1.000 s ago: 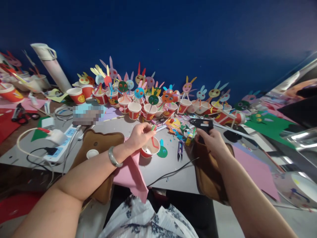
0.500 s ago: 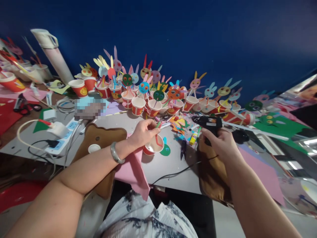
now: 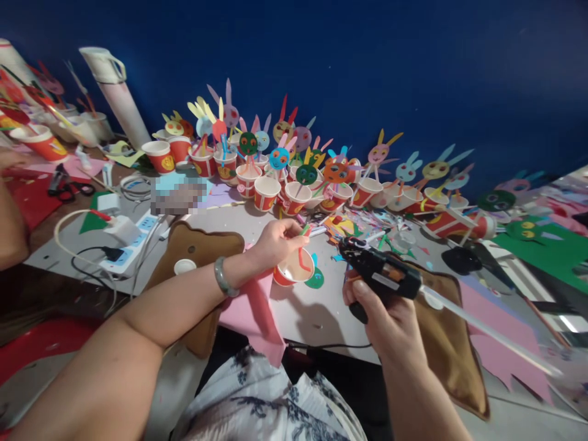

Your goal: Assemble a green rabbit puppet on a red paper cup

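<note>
My left hand (image 3: 281,244) pinches a small green paper strip (image 3: 305,230) above a red-and-white paper cup (image 3: 285,274). An orange-red strip (image 3: 303,260) stands bent inside that cup. Beside the cup, a round green paper head (image 3: 315,278) with a blue ear lies on the table. My right hand (image 3: 383,312) is wrapped round the handle of a black glue gun (image 3: 379,269), its nozzle pointing left toward the cup. A long white glue stick (image 3: 487,331) juts out of its back end. Pink paper (image 3: 255,312) lies under my left forearm.
Finished cups with paper rabbit heads (image 3: 280,158) line the blue wall. Paper scraps (image 3: 342,226) lie in front of them. To the left are a power strip (image 3: 133,248), black scissors (image 3: 68,184) and a thermos (image 3: 117,95). Brown cushions (image 3: 197,245) hang over the edge. Another person's arm (image 3: 9,214) shows far left.
My right hand has lifted the glue gun and brought it left and nearer, its nozzle now closer to the cup. My left hand still pinches the green strip. Another person's arm has entered at left.
</note>
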`<state>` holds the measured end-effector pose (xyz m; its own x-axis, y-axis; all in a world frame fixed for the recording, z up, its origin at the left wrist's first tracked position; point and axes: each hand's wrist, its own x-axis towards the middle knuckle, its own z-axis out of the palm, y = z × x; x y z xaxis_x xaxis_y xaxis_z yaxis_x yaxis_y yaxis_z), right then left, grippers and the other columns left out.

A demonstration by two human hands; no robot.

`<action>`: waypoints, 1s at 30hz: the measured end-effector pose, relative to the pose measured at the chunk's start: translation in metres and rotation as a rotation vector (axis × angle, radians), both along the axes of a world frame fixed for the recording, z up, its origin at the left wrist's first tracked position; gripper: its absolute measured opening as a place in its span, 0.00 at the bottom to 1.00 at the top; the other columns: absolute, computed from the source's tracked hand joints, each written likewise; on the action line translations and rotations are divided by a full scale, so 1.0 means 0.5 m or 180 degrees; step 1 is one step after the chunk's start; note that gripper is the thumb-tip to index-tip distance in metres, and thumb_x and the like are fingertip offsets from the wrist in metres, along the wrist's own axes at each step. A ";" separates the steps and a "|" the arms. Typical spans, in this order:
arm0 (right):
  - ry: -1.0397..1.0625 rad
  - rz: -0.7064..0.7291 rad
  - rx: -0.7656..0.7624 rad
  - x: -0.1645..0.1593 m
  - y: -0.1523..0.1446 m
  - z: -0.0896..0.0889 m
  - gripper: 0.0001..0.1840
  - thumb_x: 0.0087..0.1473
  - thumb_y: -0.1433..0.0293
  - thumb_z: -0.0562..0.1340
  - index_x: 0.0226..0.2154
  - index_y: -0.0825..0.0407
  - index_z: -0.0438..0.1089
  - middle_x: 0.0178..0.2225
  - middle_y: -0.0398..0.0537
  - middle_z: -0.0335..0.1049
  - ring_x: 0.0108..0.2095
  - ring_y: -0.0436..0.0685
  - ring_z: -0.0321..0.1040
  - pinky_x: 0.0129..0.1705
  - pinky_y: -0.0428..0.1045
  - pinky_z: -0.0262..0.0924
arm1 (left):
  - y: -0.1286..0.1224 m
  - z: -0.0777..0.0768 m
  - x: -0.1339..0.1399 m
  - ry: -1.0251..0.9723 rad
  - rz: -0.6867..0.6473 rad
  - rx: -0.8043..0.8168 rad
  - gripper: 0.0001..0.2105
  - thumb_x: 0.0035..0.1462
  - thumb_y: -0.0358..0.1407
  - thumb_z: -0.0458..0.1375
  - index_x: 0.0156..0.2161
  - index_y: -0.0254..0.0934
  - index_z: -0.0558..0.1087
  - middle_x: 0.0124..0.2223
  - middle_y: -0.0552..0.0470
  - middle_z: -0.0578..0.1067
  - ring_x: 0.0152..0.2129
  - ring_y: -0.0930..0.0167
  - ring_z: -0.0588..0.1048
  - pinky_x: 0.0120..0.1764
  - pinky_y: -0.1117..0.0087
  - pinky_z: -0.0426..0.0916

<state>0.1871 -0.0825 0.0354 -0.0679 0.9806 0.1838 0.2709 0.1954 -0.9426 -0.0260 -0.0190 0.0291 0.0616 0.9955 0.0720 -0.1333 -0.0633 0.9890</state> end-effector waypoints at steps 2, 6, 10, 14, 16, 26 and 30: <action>-0.0289 -0.0173 0.0244 -0.018 -0.008 -0.014 0.14 0.58 0.58 0.63 0.36 0.51 0.73 0.25 0.44 0.68 0.26 0.54 0.65 0.29 0.50 0.62 | 0.000 -0.001 0.000 -0.0041 -0.0019 -0.0028 0.09 0.47 0.35 0.63 0.26 0.34 0.68 0.25 0.57 0.68 0.23 0.77 0.64 0.30 0.72 0.59; -0.0705 -0.0344 0.0684 -0.044 0.000 -0.039 0.13 0.58 0.59 0.63 0.36 0.51 0.74 0.27 0.46 0.71 0.27 0.56 0.67 0.30 0.51 0.64 | 0.002 -0.008 0.003 -0.0156 -0.0017 -0.0092 0.09 0.47 0.36 0.64 0.26 0.34 0.68 0.26 0.58 0.68 0.23 0.78 0.64 0.30 0.73 0.58; -0.0926 -0.0322 0.0845 -0.056 0.014 -0.054 0.12 0.59 0.60 0.62 0.34 0.52 0.75 0.25 0.45 0.72 0.25 0.55 0.67 0.30 0.51 0.64 | 0.004 -0.013 0.006 -0.0304 -0.0058 -0.0162 0.09 0.45 0.35 0.64 0.26 0.34 0.68 0.25 0.59 0.67 0.23 0.78 0.64 0.30 0.73 0.59; -0.1044 -0.0331 0.0774 -0.063 0.022 -0.059 0.13 0.59 0.60 0.61 0.34 0.52 0.75 0.27 0.47 0.74 0.26 0.56 0.69 0.31 0.50 0.65 | 0.007 -0.014 0.005 -0.0376 -0.0081 -0.0183 0.10 0.45 0.36 0.64 0.26 0.34 0.67 0.26 0.59 0.67 0.23 0.78 0.64 0.29 0.74 0.58; -0.1123 -0.0369 0.0791 -0.066 0.026 -0.060 0.14 0.59 0.59 0.61 0.34 0.52 0.76 0.27 0.48 0.75 0.27 0.57 0.70 0.32 0.51 0.66 | 0.008 -0.014 0.004 -0.0412 -0.0099 -0.0220 0.10 0.44 0.36 0.64 0.26 0.33 0.68 0.25 0.59 0.67 0.23 0.79 0.64 0.28 0.74 0.58; -0.1447 -0.0348 0.0906 -0.065 0.031 -0.063 0.15 0.60 0.58 0.59 0.35 0.51 0.76 0.26 0.48 0.75 0.26 0.57 0.70 0.31 0.50 0.66 | 0.011 -0.016 0.003 -0.0509 -0.0155 -0.0243 0.09 0.42 0.35 0.64 0.25 0.33 0.69 0.25 0.58 0.68 0.23 0.79 0.65 0.28 0.75 0.58; -0.1586 -0.0301 0.0949 -0.068 0.031 -0.055 0.16 0.61 0.58 0.58 0.35 0.50 0.76 0.26 0.49 0.75 0.28 0.59 0.71 0.32 0.51 0.65 | 0.013 -0.020 0.004 -0.0560 -0.0139 -0.0257 0.08 0.42 0.34 0.63 0.24 0.33 0.68 0.24 0.59 0.67 0.22 0.79 0.64 0.27 0.75 0.58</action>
